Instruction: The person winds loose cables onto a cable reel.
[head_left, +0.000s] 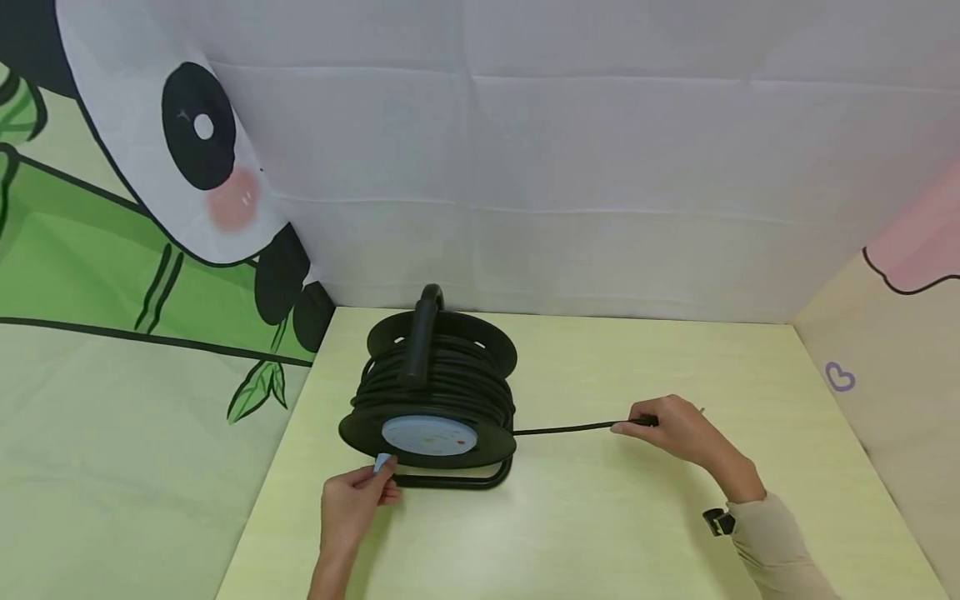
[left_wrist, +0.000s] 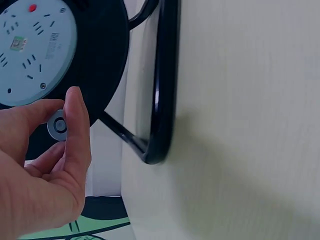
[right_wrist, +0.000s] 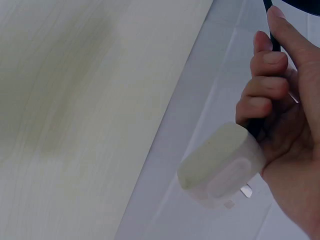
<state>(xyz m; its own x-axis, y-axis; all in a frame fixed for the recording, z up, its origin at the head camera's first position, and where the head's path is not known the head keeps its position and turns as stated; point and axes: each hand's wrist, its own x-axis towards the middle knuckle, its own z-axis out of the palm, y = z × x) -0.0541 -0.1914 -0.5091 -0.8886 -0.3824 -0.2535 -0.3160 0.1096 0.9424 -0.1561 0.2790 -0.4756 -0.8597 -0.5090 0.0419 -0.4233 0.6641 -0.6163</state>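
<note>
A black cable reel (head_left: 427,400) stands on the table, with black cable wound around its drum. Its pale blue round face (head_left: 429,436) carries socket slots and a red button. At the lower edge of that face, my left hand (head_left: 351,504) pinches a small pale blue knob (left_wrist: 58,125) between thumb and fingers. From the reel's right side a length of cable (head_left: 566,430) runs nearly straight to my right hand (head_left: 678,429), whose fingers curl around it. A pale plug (right_wrist: 221,167) with metal pins sticks out below those fingers in the right wrist view.
The reel's black tube frame (head_left: 450,482) rests on the light wooden tabletop (head_left: 645,533), and its handle (head_left: 422,342) rises above the drum. A white cloth wall (head_left: 570,167) stands behind the table. Printed cloth (head_left: 112,433) hangs at the left.
</note>
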